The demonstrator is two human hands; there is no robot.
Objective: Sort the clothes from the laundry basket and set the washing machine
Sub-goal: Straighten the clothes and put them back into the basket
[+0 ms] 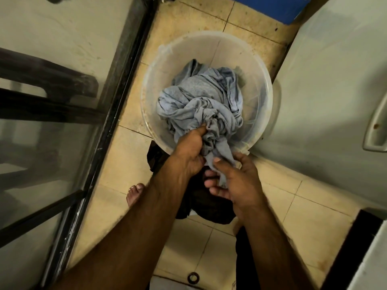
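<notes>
A round translucent plastic basin (209,49) stands on the beige tiled floor (129,155). It holds a crumpled grey-blue cloth garment (199,97), heaped toward the near side. A twisted length of the fabric runs from the heap over the near rim toward us. Our left hand (188,151) curls round that length at the rim. Our right hand (236,181) pinches its tail end above a dark garment (201,204) lying on the floor.

Heathered grey-blue garment (196,101) – translucent whitish basin (259,80) – cream floor tiles (303,206)
</notes>
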